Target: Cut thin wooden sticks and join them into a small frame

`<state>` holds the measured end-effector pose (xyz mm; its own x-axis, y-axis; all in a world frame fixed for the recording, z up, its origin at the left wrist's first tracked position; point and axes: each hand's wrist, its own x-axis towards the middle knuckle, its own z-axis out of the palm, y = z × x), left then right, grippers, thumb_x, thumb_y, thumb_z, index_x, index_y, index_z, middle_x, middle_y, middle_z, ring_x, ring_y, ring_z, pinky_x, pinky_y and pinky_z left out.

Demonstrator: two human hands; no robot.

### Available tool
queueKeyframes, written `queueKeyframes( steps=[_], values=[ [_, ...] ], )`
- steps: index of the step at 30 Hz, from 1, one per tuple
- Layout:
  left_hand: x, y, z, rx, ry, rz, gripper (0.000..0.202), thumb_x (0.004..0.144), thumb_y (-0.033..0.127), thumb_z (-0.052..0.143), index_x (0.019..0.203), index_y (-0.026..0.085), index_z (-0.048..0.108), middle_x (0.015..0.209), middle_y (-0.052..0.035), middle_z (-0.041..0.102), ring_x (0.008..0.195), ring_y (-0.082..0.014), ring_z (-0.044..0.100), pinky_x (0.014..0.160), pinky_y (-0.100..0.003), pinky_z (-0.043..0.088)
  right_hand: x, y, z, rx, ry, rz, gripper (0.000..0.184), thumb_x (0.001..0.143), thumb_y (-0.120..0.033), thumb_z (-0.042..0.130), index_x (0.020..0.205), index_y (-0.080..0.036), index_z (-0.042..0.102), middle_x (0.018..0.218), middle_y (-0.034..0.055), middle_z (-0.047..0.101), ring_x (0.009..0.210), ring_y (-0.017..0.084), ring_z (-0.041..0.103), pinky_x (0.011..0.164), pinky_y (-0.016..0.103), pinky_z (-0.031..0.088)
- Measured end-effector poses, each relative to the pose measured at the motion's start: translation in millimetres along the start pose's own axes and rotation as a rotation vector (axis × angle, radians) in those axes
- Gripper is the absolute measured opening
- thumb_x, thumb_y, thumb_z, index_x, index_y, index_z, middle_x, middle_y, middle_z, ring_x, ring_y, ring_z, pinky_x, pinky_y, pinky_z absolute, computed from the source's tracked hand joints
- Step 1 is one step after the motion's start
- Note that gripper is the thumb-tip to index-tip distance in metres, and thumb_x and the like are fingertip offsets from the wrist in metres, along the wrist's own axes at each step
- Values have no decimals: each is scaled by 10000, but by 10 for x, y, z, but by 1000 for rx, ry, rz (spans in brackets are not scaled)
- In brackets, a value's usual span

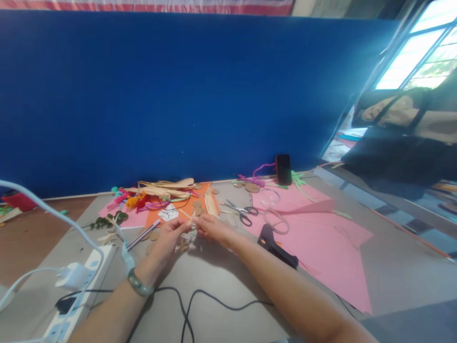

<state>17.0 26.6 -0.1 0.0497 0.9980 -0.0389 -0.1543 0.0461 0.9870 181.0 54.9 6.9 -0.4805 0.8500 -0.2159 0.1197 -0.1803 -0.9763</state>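
My left hand point(173, 233), with a bangle on its wrist, and my right hand point(214, 229) meet above the middle of the table. The fingers of both are pinched together around a thin pale strip point(185, 215), which looks like dried husk or raffia; its exact kind is too small to make out. Below them lie some pale scraps point(184, 245) on the grey tabletop. Just beyond the fingertips are round brown discs point(197, 206) and an orange sheet point(202, 190). Scissors point(244, 211) lie open to the right of my right hand.
A black glue gun point(276, 247) rests by pink paper sheets point(332, 257). A phone point(283, 169) leans on the blue partition point(200, 95). Husk strips point(164, 188) and colourful pipe cleaners point(123, 197) lie at the back left. A power strip point(84, 290) and black cable point(228, 308) are near. Another person's arm point(403, 114) shows right.
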Motion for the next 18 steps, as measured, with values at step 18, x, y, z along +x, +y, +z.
queueKeyframes(
  steps=[18],
  values=[
    [-52, -8, -13, 52, -44, 29, 187, 686, 336, 723, 702, 163, 655, 622, -6, 623, 517, -98, 544, 489, -205, 403, -49, -95, -54, 95, 22, 28, 398, 763, -553, 575, 655, -189, 456, 454, -82, 458, 338, 41, 253, 348, 198, 132]
  ],
)
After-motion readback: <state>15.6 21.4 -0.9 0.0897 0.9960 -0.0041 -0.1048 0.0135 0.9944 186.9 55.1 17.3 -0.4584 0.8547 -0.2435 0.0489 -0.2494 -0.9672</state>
